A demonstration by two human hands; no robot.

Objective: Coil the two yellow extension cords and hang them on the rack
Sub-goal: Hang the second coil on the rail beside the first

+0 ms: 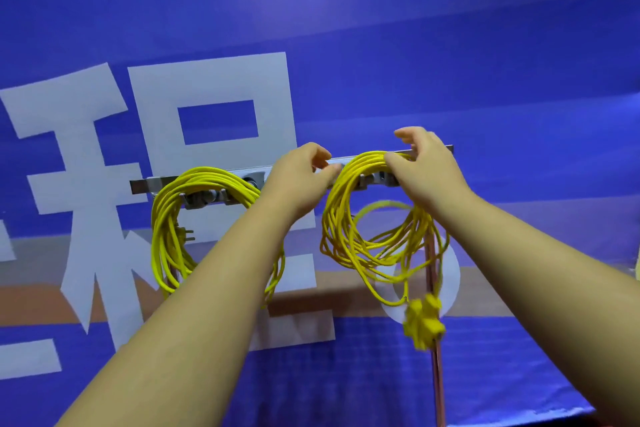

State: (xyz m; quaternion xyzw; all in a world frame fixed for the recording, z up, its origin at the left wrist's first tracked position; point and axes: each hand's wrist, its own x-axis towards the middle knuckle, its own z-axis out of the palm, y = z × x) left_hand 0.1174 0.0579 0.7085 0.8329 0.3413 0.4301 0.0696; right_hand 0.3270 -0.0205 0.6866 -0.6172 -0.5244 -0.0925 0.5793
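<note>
A grey metal rack with hooks runs across the blue backdrop. One coiled yellow extension cord hangs from the rack's left hooks with no hand on it; its plug prongs show inside the loop. The second yellow coil drapes over the rack's right part, and its yellow socket end dangles below, blurred. My left hand pinches the left side of this coil's top with curled fingers and thumb. My right hand grips the top of the same coil, thumb on the strands and fingers over the rail.
A blue banner with large white characters fills the background behind the rack. A thin copper-coloured post runs down from the rack's right side, behind the dangling socket end.
</note>
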